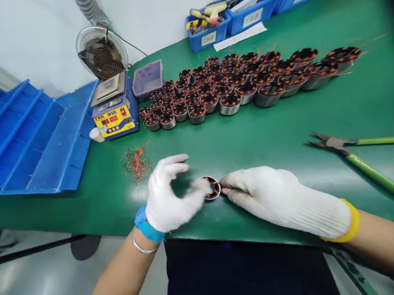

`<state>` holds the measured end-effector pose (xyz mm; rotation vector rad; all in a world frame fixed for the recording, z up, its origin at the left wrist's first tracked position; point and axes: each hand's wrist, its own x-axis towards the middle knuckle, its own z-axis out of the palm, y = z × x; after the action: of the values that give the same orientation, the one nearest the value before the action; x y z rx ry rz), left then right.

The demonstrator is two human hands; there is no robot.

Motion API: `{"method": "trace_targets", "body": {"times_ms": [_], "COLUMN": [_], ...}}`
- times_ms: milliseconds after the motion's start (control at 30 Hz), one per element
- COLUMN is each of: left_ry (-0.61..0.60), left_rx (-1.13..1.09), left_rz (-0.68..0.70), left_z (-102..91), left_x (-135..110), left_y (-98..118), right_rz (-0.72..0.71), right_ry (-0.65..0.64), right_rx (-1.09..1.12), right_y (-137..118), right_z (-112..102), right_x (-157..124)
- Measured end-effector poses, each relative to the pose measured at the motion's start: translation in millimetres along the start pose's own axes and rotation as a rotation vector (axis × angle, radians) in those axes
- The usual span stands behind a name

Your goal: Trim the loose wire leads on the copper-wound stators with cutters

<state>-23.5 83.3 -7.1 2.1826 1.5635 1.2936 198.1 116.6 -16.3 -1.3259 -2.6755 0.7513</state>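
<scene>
A small motor stator [215,187], a metal ring with a black core and copper windings, sits on the green bench in front of me. My right hand [276,195], in a white glove with a yellow cuff, grips its right edge between thumb and fingers. On the other side is my left hand [174,194], in a white glove with a blue band at the wrist. Its fingers are spread, and the blurred thumb overlaps the stator's left edge; whether it touches cannot be made out. Left of that hand lies a heap of copper wire clippings [137,163].
Rows of wound stators [208,90] stand along the back of the bench [252,139]. Green-handled cutting pliers [337,144] lie at right. A blue and yellow soldering unit [116,118], a purple tray [147,77], a fan [103,59] and blue bins [211,37] surround them.
</scene>
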Motion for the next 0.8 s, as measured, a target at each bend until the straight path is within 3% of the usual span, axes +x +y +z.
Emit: {"method": "trace_targets", "body": {"times_ms": [67, 133, 200, 567, 800], "left_ry": [-0.162, -0.325, -0.394, -0.439, -0.411], "left_rx": [-0.098, -0.099, -0.099, 0.041, 0.054], "left_rz": [0.093, 0.103, 0.077, 0.142, 0.111], "left_z": [4.8, 8.1, 9.3, 20.5, 25.4], "left_x": [-1.2, -0.9, 0.5, -1.1, -2.5], "left_y": [7.6, 10.2, 8.7, 8.7, 10.4], "right_rz": [-0.013, -0.006, 0.021, 0.079, 0.234], "right_ry": [0.012, 0.003, -0.018, 0.025, 0.126], "right_rx": [0.041, 0.088, 0.133, 0.346, 0.320], "right_y": [0.3, 1.3, 2.7, 6.8, 11.3], "right_z": [-1.2, -3.8, -6.9, -19.3, -36.9], "right_x": [-0.6, -1.9, -4.1, -22.0, 1.4]}}
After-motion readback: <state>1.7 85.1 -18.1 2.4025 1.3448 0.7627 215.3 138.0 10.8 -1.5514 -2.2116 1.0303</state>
